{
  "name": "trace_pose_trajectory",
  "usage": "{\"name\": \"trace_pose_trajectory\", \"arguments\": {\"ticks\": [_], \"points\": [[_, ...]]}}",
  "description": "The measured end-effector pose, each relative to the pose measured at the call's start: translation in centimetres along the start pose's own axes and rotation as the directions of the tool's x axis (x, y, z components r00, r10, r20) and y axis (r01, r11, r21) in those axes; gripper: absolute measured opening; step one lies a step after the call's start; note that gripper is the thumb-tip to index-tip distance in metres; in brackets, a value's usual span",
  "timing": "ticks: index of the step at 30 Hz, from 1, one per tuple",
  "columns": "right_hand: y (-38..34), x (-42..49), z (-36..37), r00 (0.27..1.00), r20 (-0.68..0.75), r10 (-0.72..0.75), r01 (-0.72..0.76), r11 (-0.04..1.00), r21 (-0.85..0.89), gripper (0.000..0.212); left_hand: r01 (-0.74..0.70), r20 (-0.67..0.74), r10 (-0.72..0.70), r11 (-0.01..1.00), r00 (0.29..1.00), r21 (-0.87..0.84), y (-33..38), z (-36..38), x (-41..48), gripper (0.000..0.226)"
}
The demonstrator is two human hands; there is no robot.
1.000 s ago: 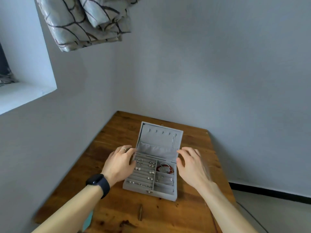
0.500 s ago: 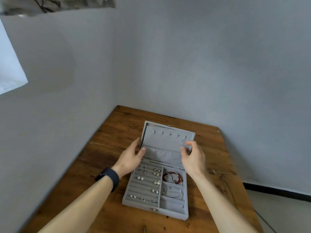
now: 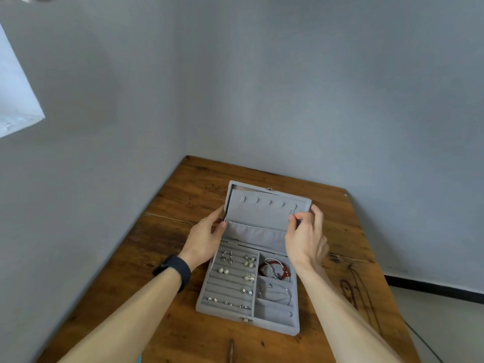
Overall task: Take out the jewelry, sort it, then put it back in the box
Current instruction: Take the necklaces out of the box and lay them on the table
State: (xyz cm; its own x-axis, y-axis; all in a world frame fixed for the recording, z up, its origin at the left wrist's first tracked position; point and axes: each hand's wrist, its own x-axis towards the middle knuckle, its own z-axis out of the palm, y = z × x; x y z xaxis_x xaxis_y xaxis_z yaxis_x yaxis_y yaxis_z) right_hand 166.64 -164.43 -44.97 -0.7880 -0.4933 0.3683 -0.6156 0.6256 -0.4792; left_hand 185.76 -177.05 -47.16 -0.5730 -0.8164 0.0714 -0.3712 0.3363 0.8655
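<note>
A grey velvet jewelry box (image 3: 275,323) lies open on the wooden table (image 3: 167,231), its lid (image 3: 264,208) raised toward the wall. My left hand (image 3: 205,238) grips the lid's left edge and my right hand (image 3: 305,235) grips its right edge, thumb on the inner face. Several earrings (image 3: 248,263) and small rings (image 3: 227,302) sit in the left slotted rows. A red bead bracelet (image 3: 275,268) fills the upper right compartment and a thin silver chain (image 3: 279,292) lies in the one below. A fine chain hangs from a hook inside the lid.
Grey walls close in the table at the left and back. A dark cord (image 3: 351,289) lies on the wood right of the box. A dark groove (image 3: 231,349) marks the table's near edge. I wear a black watch (image 3: 174,271) on my left wrist.
Both hands moved up from beside the box's tray to the lid's side edges and took hold of it. The view tilted down, so the curtain left the frame.
</note>
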Motion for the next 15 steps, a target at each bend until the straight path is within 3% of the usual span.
{"name": "trace_pose_trajectory", "arguments": {"ticks": [5, 10, 15], "points": [[0.2, 0.3, 0.6, 1.0, -0.01, -0.026, 0.025, 0.997, -0.067, 0.016, -0.013, -0.043, 0.015, 0.999, 0.999, 0.038, 0.0, 1.1, -0.3, 0.054], [1.0, 1.2, 0.9, 0.983, -0.093, -0.159, 0.148, 0.983, -0.108, 0.015, -0.05, -0.112, 0.059, 0.995, 0.992, 0.082, -0.1, 1.6, -0.5, 0.049], [1.2, 3.7, -0.9, 0.912, -0.193, -0.363, 0.343, 0.93, -0.129, 0.005, -0.046, -0.098, 0.054, 0.995, 0.994, 0.086, 0.0, 1.7, -0.6, 0.049]]}}
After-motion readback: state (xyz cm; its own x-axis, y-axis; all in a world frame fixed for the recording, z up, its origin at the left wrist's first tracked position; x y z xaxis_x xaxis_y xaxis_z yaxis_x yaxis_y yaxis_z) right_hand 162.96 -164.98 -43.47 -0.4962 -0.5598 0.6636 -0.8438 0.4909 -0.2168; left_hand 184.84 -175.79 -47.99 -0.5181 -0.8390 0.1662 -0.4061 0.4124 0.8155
